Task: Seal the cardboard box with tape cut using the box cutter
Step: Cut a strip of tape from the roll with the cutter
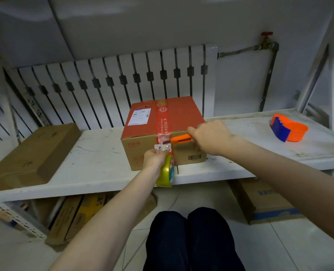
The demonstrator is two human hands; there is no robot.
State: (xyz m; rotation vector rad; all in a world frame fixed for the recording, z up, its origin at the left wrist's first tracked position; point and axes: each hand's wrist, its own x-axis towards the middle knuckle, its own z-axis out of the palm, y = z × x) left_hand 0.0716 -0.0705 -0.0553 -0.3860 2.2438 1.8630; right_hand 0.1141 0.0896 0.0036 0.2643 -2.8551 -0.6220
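A cardboard box [183,118] with a red top stands on the white shelf [95,153]. Red printed tape [162,116] runs over its top and down the front face. My left hand [154,158] grips a yellow-green tape roll [166,172] in front of the box, with a strip stretched up to the box front. My right hand [211,136] holds an orange box cutter [180,138] level against the front face, its tip at the tape just below the top edge.
A flat brown carton [33,153] lies on the shelf to the left. An orange and blue tape dispenser [287,128] sits far right. A radiator [113,83] stands behind. More boxes [260,200] rest on the floor under the shelf. My knees [189,237] are below.
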